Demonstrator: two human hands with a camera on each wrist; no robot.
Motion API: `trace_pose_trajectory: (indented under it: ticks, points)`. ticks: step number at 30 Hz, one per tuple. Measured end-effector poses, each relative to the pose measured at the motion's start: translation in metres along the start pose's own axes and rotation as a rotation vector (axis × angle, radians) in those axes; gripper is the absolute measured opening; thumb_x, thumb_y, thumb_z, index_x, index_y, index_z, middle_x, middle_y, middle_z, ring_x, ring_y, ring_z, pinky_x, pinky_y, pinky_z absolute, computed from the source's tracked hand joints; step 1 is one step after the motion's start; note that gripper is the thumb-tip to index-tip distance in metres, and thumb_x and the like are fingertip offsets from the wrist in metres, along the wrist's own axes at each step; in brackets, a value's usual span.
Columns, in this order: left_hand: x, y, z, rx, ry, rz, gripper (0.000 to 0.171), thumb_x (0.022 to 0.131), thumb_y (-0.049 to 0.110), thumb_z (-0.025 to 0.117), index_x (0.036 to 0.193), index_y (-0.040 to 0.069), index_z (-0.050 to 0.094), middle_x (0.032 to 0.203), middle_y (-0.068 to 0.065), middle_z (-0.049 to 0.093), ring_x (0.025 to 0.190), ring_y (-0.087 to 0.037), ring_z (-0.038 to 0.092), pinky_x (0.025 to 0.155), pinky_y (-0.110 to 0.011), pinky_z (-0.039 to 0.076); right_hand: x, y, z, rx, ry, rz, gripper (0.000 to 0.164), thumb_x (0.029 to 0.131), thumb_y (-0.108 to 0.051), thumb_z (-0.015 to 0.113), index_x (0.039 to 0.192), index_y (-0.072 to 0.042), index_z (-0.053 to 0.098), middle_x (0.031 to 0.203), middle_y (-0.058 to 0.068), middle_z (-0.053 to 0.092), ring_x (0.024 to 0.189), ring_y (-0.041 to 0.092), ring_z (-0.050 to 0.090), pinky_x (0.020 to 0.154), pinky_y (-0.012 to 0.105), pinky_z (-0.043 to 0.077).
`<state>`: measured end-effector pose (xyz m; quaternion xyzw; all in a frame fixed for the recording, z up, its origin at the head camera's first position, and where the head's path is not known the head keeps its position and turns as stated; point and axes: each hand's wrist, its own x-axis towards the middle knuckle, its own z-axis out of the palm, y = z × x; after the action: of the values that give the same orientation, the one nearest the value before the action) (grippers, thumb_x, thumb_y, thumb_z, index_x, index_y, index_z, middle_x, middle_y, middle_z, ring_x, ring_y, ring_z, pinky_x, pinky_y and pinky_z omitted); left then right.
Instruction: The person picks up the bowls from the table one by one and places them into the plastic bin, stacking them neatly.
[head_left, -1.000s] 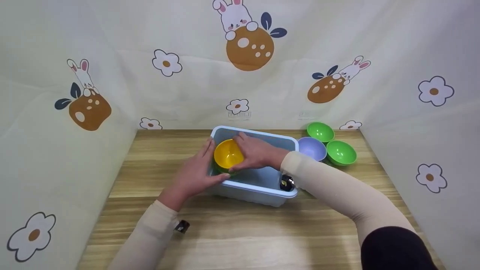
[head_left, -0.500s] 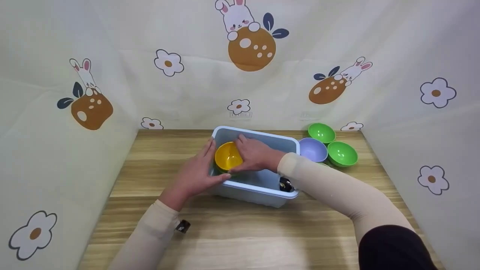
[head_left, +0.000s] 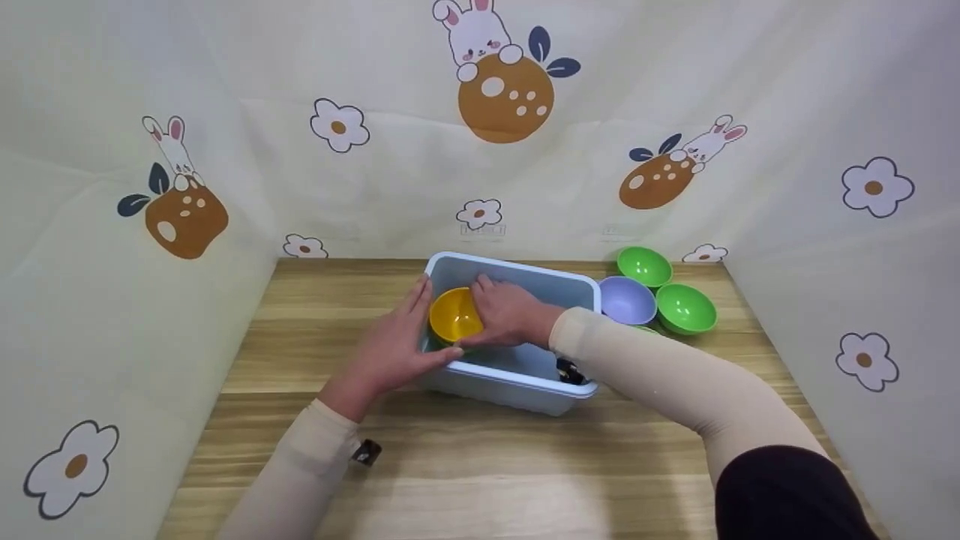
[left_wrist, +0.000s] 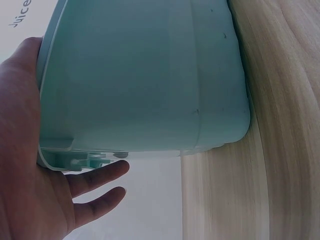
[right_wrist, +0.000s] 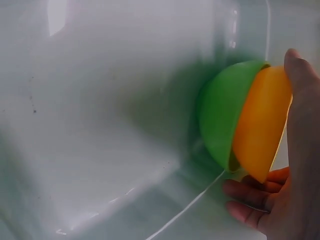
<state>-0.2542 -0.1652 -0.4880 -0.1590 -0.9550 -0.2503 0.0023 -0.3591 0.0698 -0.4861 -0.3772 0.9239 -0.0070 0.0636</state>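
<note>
My right hand (head_left: 510, 311) reaches into a light blue plastic bin (head_left: 517, 381) and grips the rim of a yellow bowl (head_left: 454, 315). In the right wrist view, the yellow bowl (right_wrist: 262, 122) sits partly inside a green bowl (right_wrist: 220, 117) at one end of the bin. Only a sliver of that green bowl shows in the head view. My left hand (head_left: 382, 352) rests against the bin's left end, thumb on the near rim. The left wrist view has its fingers (left_wrist: 100, 180) straight and spread beside the bin wall (left_wrist: 125, 75).
Right of the bin, a purple bowl (head_left: 628, 301) and two green bowls, one behind (head_left: 645, 266) and one farther right (head_left: 686, 309), stand on the wooden table (head_left: 465, 465). Another green rim peeks out by the right sleeve. Printed cloth walls (head_left: 390, 187) enclose the back and sides.
The right hand has lowered slightly, and the yellow bowl sits a little deeper in the bin. My left hand keeps its place on the bin.
</note>
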Motion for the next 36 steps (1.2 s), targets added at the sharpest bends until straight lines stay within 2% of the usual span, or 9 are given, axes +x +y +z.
trace_pose_trajectory:
  ticks: [8,18,25,30,36]
  points:
    - [-0.001,0.002,-0.002,-0.013,0.001,-0.001,0.122,0.094,0.08,0.066,0.179,0.011,0.013,0.186,-0.003,0.006,0.163,-0.043,0.034,0.123,-0.064,0.04,0.0,-0.005,0.004,-0.072,-0.047,0.013,0.095,0.093,-0.083,0.065,0.147,-0.006,0.05,0.117,0.007,0.054,0.097,0.021,0.058,0.096,0.029,0.058]
    - [-0.001,0.003,-0.002,-0.029,-0.001,-0.009,0.121,0.094,0.08,0.066,0.179,0.013,0.013,0.186,-0.002,0.005,0.162,-0.044,0.034,0.122,-0.065,0.04,0.001,-0.006,0.005,-0.105,-0.054,0.01,0.096,0.093,-0.084,0.065,0.146,-0.005,0.053,0.116,0.008,0.056,0.094,0.022,0.06,0.094,0.03,0.06]
    - [0.0,0.003,-0.001,-0.027,-0.004,-0.018,0.124,0.092,0.085,0.064,0.179,0.014,0.013,0.187,-0.001,0.004,0.164,-0.042,0.031,0.123,-0.065,0.039,0.0,-0.005,0.002,-0.095,-0.045,0.001,0.1,0.089,-0.085,0.068,0.146,-0.004,0.055,0.116,0.009,0.059,0.096,0.023,0.06,0.096,0.033,0.06]
    - [0.0,0.005,-0.002,-0.026,0.001,-0.013,0.123,0.092,0.083,0.066,0.179,0.014,0.014,0.186,-0.002,0.004,0.163,-0.044,0.033,0.122,-0.066,0.041,-0.006,0.0,-0.008,-0.054,-0.071,-0.015,0.102,0.089,-0.084,0.07,0.149,-0.003,0.054,0.121,0.01,0.059,0.1,0.024,0.061,0.099,0.035,0.061]
    - [0.0,0.002,-0.002,-0.022,-0.009,-0.015,0.124,0.091,0.084,0.065,0.179,0.014,0.013,0.187,-0.002,0.005,0.163,-0.042,0.033,0.122,-0.065,0.041,-0.018,0.01,-0.039,0.025,-0.145,-0.073,0.094,0.093,-0.07,0.079,0.154,-0.004,0.054,0.129,0.011,0.06,0.108,0.025,0.062,0.105,0.038,0.059]
